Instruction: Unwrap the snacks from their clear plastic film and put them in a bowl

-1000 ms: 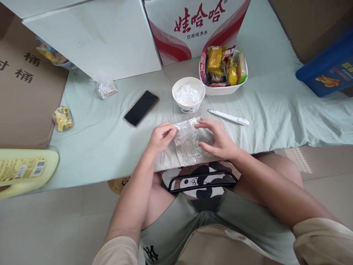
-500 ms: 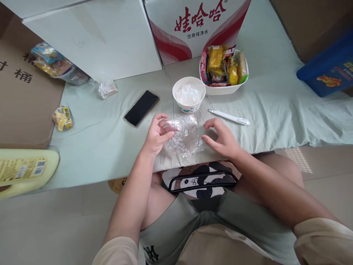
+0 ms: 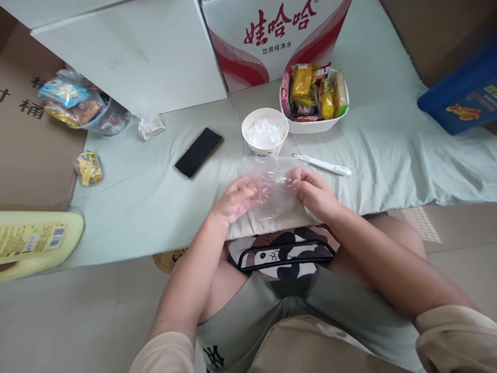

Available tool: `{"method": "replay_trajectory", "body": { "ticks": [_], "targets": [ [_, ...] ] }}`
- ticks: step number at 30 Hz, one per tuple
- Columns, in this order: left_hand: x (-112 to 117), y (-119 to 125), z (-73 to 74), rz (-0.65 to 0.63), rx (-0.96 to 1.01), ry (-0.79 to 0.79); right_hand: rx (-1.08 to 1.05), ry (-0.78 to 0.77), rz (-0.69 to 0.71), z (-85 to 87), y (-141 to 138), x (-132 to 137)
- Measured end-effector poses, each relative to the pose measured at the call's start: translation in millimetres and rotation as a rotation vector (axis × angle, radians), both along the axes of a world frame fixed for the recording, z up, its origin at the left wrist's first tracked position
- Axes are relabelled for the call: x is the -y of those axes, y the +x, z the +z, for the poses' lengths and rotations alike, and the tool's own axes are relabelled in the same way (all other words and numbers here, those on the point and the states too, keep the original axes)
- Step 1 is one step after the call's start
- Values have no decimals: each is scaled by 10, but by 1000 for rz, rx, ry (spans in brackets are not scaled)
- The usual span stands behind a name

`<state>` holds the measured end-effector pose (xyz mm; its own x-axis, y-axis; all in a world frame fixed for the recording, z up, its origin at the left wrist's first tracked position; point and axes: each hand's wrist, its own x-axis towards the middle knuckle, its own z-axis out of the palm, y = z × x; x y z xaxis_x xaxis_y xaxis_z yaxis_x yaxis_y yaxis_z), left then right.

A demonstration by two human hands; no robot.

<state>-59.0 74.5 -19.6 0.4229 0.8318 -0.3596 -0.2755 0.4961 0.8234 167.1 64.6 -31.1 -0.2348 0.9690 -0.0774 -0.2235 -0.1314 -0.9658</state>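
A crinkled sheet of clear plastic film (image 3: 276, 181) is stretched between my two hands just above the near edge of the pale green cloth (image 3: 155, 186). My left hand (image 3: 237, 199) pinches its left side, fingers closed on it. My right hand (image 3: 313, 192) grips its right side, fingers curled. Right behind the film stands a white bowl (image 3: 265, 132) lined with more clear plastic. A white pen-like tool (image 3: 322, 165) lies to the right of the bowl.
A black phone (image 3: 199, 152) lies left of the bowl. A white dish of wrapped snacks (image 3: 313, 97) sits behind it, before a red-and-white water carton (image 3: 272, 36). Snack packets (image 3: 73, 103) and a yellow wrapper (image 3: 88, 167) lie at left; a blue box (image 3: 462, 93) at right.
The film was lying pressed on the cloth; my hands gathered it, lifted it and now hold it spread between them. A pile of snack packets has come into view at the far left.
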Motion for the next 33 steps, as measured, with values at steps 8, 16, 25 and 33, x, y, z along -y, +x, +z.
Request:
{"method": "replay_trajectory", "body": {
  "ticks": [8, 16, 25, 33],
  "targets": [
    [40, 10, -46, 110, -329, 171, 239, -32, 265, 34, 53, 2],
    [81, -165, 89, 114, -103, 136, -58, -38, 100, 113, 39, 41],
    [1, -185, -7, 192, -415, 316, 136, -132, 122, 57, 60, -5],
    [123, -137, -14, 566, -693, 587, 266, 80, -91, 19, 53, -3]
  ]
}}
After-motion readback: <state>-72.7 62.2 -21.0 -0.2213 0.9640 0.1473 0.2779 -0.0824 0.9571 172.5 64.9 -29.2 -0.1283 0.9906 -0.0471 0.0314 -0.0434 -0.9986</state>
